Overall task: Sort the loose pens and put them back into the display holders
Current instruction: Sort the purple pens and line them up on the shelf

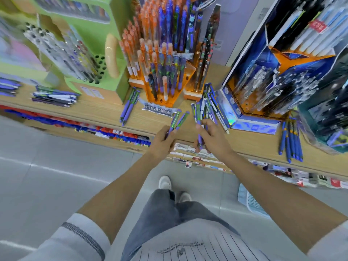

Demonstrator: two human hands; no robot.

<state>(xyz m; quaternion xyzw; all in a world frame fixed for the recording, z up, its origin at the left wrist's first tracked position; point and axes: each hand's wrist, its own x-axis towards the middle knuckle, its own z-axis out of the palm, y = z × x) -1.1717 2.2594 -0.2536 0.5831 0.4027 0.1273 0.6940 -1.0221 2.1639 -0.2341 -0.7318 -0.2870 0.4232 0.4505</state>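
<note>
Risk one: mix-up. The left hand (162, 141) grips two purple-green pens (178, 120), tips fanned up and away from the palm. The right hand (211, 137) is closed round one similar pen (199, 117), possibly a second; the fingers hide the rest. These designs look near-identical to those already standing in the orange holder (148, 95), so a pen could easily go into the wrong slot.

Risk two: drop. Both hands hover at the front edge of the shelf (105, 110), with floor directly below. A loosened pinch while regrouping would send a pen off the edge.

Risk three: the right hand sits just beside the loose pile (209, 102), which leans against the blue holder (252, 125). A knock could scatter it.

Counts:
- left hand: 2 pens
- right hand: 1 sure
- loose pile: roughly eight, overlapping, exact count not readable
- pair lying left of the orange holder (129, 108): 2
- dark blue pens far right (291, 144): about 5
- stack far left (54, 97): several, blurred
</note>
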